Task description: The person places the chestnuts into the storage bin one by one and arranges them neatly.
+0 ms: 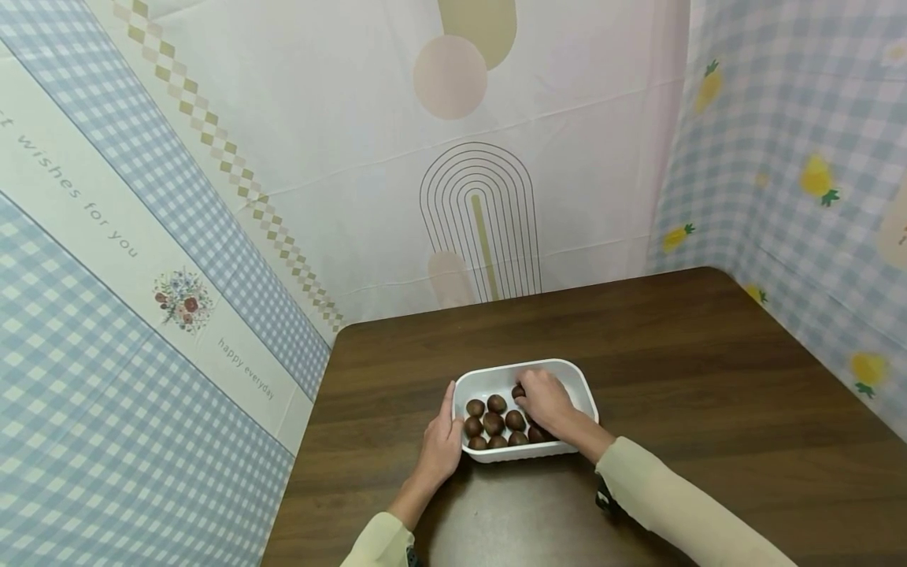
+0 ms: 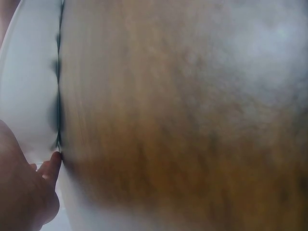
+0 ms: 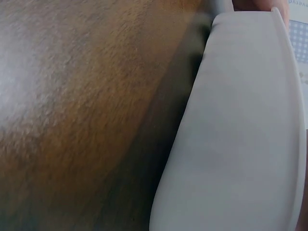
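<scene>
A white rectangular tub [image 1: 489,455] with rounded corners stands on the brown table, with several round, dark brown balls [image 1: 493,424] lying in it, mostly to the left and along the near side. My left hand [image 1: 441,445] lies along the tub's left end, its fingers stretched against the outer wall; in the left wrist view a fingertip [image 2: 56,158] touches the bottom edge. Reaching over the near rim, my right hand [image 1: 546,398] pinches one brown ball [image 1: 519,391] near the far wall. The right wrist view shows only the tub's outer wall [image 3: 236,125].
The dark wood-grain table [image 1: 680,378] extends around the tub on every side. A patterned white cloth [image 1: 354,197] hangs behind it. Blue checked cloths hang at the left [image 1: 78,339] and the right [image 1: 794,236].
</scene>
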Demonstrator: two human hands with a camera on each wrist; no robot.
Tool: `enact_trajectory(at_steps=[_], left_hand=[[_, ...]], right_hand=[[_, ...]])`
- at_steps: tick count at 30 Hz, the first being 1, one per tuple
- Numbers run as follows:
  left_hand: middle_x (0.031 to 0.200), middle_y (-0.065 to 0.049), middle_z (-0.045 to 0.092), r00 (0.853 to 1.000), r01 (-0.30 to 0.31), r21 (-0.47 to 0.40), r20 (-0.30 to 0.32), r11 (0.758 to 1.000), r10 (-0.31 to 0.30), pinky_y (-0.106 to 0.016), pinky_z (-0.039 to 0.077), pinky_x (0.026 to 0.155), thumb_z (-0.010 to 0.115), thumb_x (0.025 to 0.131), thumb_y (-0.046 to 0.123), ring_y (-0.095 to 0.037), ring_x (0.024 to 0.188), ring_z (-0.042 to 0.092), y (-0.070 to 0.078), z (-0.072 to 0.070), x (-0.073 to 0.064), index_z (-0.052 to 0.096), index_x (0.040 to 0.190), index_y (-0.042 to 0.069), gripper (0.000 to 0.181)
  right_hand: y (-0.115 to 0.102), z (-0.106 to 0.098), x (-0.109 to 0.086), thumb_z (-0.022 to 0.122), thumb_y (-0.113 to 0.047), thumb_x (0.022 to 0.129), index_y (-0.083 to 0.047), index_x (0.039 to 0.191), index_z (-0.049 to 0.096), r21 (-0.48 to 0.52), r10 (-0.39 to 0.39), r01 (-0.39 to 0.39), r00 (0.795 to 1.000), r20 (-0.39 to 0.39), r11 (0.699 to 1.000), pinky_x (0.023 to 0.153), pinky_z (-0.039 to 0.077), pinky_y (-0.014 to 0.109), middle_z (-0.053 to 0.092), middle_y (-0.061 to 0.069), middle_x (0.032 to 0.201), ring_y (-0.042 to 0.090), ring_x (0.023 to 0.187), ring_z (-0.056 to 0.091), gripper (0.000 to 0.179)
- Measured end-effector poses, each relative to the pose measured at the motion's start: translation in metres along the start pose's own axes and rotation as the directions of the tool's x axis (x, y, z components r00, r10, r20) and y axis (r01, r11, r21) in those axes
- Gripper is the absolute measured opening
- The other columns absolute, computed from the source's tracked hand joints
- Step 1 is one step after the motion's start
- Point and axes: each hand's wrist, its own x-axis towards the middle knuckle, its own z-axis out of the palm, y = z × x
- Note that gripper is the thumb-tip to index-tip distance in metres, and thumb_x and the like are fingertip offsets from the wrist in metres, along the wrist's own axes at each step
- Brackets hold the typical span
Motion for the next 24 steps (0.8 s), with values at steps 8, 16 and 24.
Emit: enact_trajectory(at_steps=[8, 16, 24], left_hand=[[0.130, -0.028, 0.070, 0.999, -0.051, -0.015, -0.005, 0.999, 0.051, -0.059, 0.055, 0.087, 0.049, 0.103, 0.018, -0.042, 0.109, 0.071, 0.013, -0.009, -0.001, 0.035, 0.167, 0.015, 0.065], [0.132, -0.025, 0.070, 1.000, -0.027, 0.012, -0.005, 1.000, 0.027, -0.056, 0.055, 0.089, 0.050, 0.102, 0.015, -0.039, 0.111, 0.071, -0.002, 0.001, 0.000, 0.035, 0.167, 0.014, 0.066], [0.133, -0.022, 0.070, 1.000, -0.003, 0.014, -0.009, 1.000, 0.003, -0.057, 0.054, 0.093, 0.052, 0.103, 0.013, -0.038, 0.114, 0.071, -0.006, 0.005, 0.001, 0.035, 0.167, 0.014, 0.066]], right_hand=[[-0.001, 0.003, 0.000, 0.093, -0.008, 0.076, -0.012, 0.066, 0.057, 0.009, 0.036, -0.036, 0.999, 0.004, 0.999, 0.062, 0.052, 0.049, 0.062, 0.006, 0.066, 0.031, 0.067, 0.067, 0.038], [0.001, 0.008, -0.001, 0.096, -0.012, 0.073, -0.013, 0.062, 0.055, 0.025, 0.027, -0.027, 1.000, -0.014, 0.999, 0.057, 0.049, 0.046, 0.053, 0.000, 0.059, 0.025, 0.059, 0.059, 0.042], [-0.002, 0.004, 0.000, 0.092, -0.011, 0.080, -0.011, 0.064, 0.059, 0.088, 0.062, -0.063, 0.998, 0.018, 0.994, 0.057, 0.042, 0.039, 0.047, -0.005, 0.058, 0.017, 0.058, 0.045, 0.037]])
